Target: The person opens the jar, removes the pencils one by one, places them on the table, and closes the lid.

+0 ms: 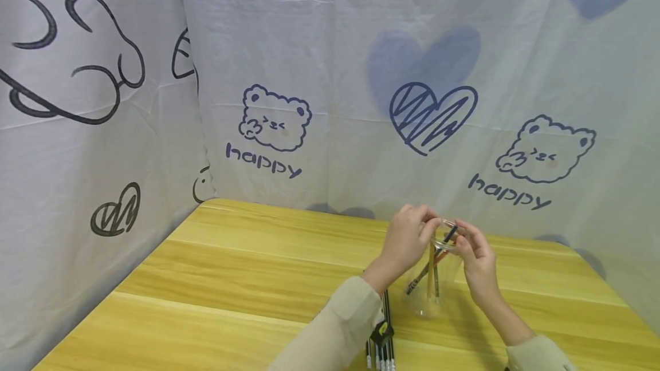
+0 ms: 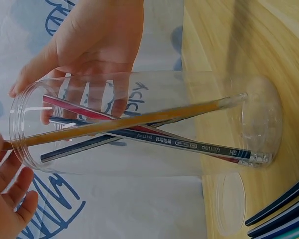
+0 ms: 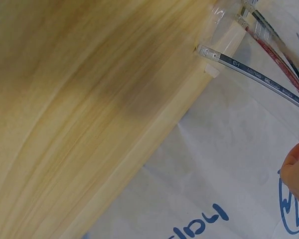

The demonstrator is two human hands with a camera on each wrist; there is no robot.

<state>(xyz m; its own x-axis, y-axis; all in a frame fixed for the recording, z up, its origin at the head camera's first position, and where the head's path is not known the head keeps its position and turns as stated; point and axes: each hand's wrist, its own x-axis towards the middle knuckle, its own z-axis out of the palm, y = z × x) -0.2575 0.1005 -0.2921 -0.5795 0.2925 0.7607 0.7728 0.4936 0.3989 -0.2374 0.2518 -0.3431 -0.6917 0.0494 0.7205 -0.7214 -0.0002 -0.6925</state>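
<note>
A clear plastic jar (image 1: pixel 424 305) stands upright on the table with several pencils leaning inside. My left hand (image 1: pixel 409 236) is over its mouth, and in the left wrist view its fingertips pinch the top end of a yellow pencil (image 2: pixel 139 120) that slants down inside the jar. Around the jar's upper part my right hand (image 1: pixel 478 265) curls, thumb by the rim and fingers behind the clear wall. Beside the yellow pencil are a red pencil (image 2: pixel 79 106) and a dark HB pencil (image 2: pixel 189 145), crossing each other. Only part of the right hand shows in the right wrist view.
Several dark pencils (image 1: pixel 387 351) lie on the wooden table (image 1: pixel 232 279) left of the jar, partly under the left forearm. A clear round lid (image 2: pixel 230 204) lies near them. A printed white cloth (image 1: pixel 350 153) hangs behind the table's back edge.
</note>
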